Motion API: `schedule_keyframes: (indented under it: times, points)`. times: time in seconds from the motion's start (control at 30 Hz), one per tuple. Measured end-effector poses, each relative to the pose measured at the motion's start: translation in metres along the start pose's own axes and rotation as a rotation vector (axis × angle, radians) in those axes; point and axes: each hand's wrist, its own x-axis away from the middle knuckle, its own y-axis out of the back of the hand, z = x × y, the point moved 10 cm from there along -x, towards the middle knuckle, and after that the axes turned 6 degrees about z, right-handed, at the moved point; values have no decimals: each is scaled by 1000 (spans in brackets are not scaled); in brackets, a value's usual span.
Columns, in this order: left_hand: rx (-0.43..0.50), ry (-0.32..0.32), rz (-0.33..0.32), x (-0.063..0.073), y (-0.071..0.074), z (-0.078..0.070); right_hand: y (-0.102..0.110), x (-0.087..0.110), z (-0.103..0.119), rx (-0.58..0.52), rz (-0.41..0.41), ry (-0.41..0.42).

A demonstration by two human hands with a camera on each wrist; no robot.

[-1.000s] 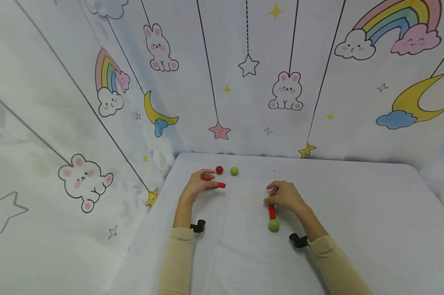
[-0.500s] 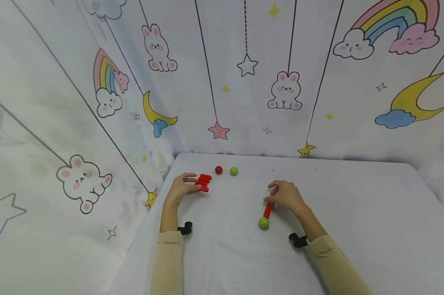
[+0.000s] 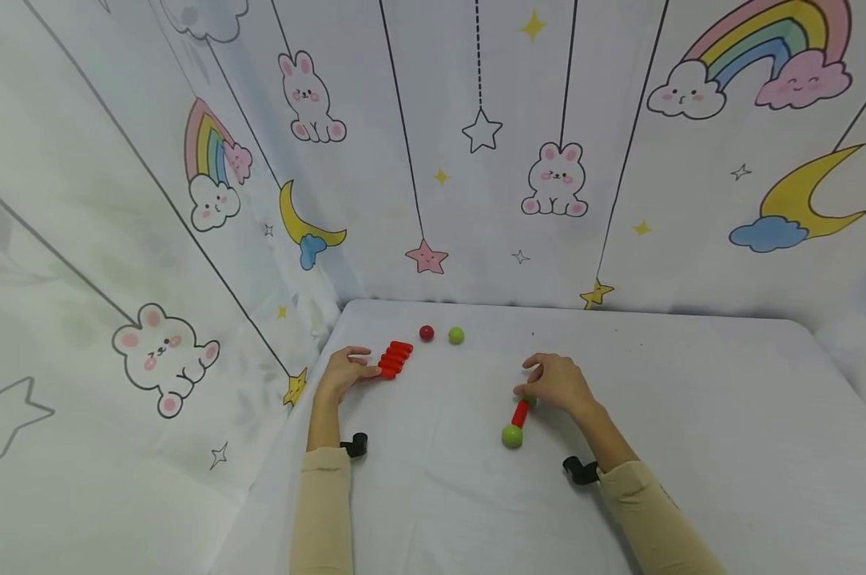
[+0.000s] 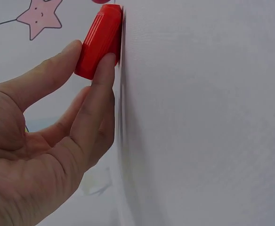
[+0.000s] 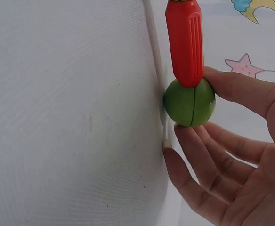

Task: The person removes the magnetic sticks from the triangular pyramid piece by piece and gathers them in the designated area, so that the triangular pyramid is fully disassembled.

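At the left of the table, my left hand (image 3: 343,371) holds a short red rod (image 4: 97,47) lightly by its near end, between thumb and fingertip. That rod is the nearest in a tight row of several red rods (image 3: 397,355). My right hand (image 3: 558,379) pinches a green ball (image 5: 189,103) between thumb and fingers, near the table's middle. A grooved red rod (image 5: 187,42) joins this ball to another green ball (image 3: 512,436), which lies on the table toward me.
Behind the row of rods lie a loose dark-red ball (image 3: 427,333) and a loose green ball (image 3: 456,335). A white cloth (image 3: 433,495) covers the table. At its back edge rises a cartoon-printed curtain (image 3: 375,200), which also runs along the left side.
My left hand has moved left, bringing its rod alongside the other red rods and drawing it slightly nearer. The far end of the ball-and-rod piece has swung left under my nearly still right hand.
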Motion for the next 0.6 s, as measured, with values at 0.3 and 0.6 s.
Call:
schedule_keyframes:
  times: [0.3, 0.6]
  points:
    - [-52, 19, -37, -1, 1, 1, 1, 2, 5, 52, -17, 19]
    - [-167, 24, -93, -4, 0, 0, -3, 2, 3, 127, 2, -3]
